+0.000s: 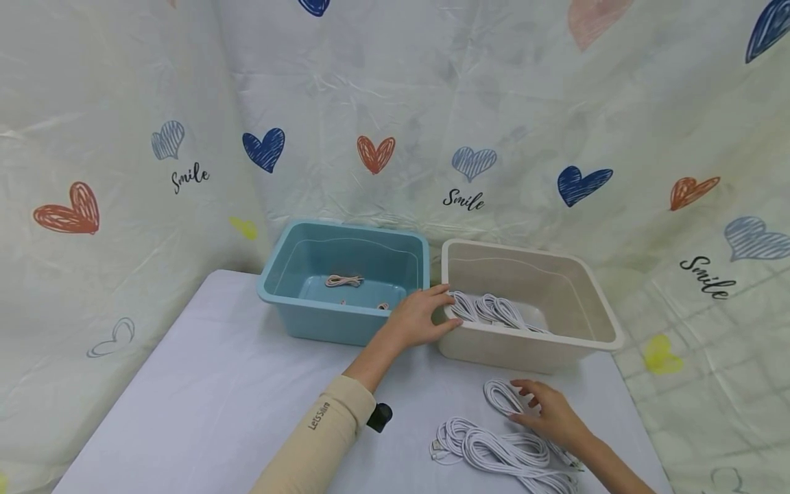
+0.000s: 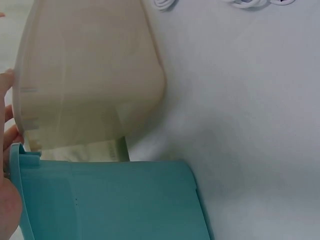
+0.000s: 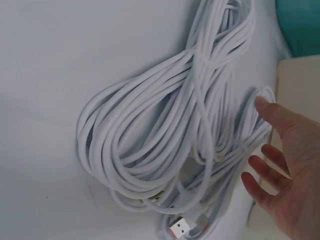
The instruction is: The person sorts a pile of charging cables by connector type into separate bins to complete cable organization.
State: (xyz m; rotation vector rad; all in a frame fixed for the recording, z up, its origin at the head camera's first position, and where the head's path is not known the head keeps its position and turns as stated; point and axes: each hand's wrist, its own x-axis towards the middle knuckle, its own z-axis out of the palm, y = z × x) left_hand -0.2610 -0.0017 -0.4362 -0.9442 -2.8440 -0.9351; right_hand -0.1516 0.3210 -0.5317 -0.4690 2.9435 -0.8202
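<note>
Cables (image 1: 503, 449): loose white coils, lower right of head view, on table (image 1: 204, 398). Light, floppy, tangle-prone; take whole bundle mid-coil. Your right hand (image 1: 549, 412) open, fingertips on coil. Left hand (image 1: 420, 317) open, resting on beige bin (image 1: 531, 346) rim.

A makeshift recording booth: heart-printed "Smile" curtain (image 1: 469, 171) draped behind a white-clothed table (image 1: 204, 398).

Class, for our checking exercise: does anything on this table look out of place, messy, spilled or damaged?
Only slightly: loose white cables sprawl on the table by the right hand, outside the beige tub that holds similar ones. Nothing looks spilled or broken.
</note>
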